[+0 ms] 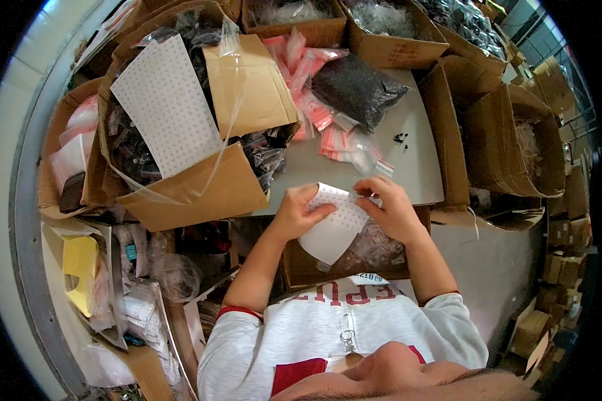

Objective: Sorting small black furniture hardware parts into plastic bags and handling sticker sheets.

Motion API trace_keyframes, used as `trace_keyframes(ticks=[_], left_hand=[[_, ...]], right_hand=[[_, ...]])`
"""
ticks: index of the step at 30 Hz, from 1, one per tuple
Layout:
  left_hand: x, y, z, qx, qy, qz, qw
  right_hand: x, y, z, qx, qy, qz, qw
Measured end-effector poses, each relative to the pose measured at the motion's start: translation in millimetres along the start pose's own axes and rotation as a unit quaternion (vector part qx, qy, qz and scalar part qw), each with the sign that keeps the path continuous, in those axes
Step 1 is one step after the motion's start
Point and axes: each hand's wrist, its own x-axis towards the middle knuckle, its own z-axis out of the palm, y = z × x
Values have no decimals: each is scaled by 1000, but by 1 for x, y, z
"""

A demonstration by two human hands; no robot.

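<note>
My left hand point(299, 212) grips a white sticker sheet point(338, 224) by its left edge, thumb on top. Rows of small grey marks cover the sheet, which curves down toward my body. At the sheet's upper right edge is my right hand point(389, 208), its thumb and fingertips drawn together in a pinch. Whatever lies between those fingertips is too small to make out. Beyond my hands, a pile of small zip bags point(351, 148) with red stripes rests on the grey table point(301, 170). Several tiny black parts point(400, 140) are scattered to their right.
A large open carton point(201, 190) at the left holds bagged dark parts and another marked sheet point(167, 100). Farther back lies a bag of black parts point(358, 90). Open cartons point(448, 134) stand at the right. Below my hands, a box point(301, 267) contains clear bags.
</note>
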Motion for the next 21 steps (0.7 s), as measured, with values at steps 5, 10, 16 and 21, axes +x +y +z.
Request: trace_keyframes(ticks=[5,10,16,21], left_hand=[[-6,-19,1,-37,-19,-15,999],[0,0,2,9,-17,5,1000],[-1,-8,3,-1,-12,-20,1000],[0,-8,5,-15,-8,-16,1000]], right_hand=[[8,-2,8,-33,-13,-33,999],[2,-2,4,-39,-19,-23,999],[14,18,-29,15,-12,95,995],[22,53,-25,-119,27,66,990]])
